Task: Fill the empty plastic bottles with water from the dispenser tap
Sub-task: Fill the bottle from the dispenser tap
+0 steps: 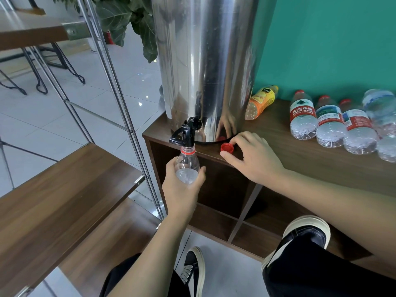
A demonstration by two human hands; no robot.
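Head view: teal wall behind, a dark wooden surface (300, 151) carrying a tall steel dispenser (205, 67). Left hand (182, 185) is wrapped round a clear bottle (187, 166), holding its open neck right under the black tap (185, 133) so water can drop straight in. Right hand (252, 157), at three o'clock from the bottle, has thumb and fingers curled around the red cap (227, 147) on the surface edge, parked within reach for resealing. More bottles (330, 123) lie on their sides at two o'clock, waiting; an orange one (260, 102) leans beside the dispenser.
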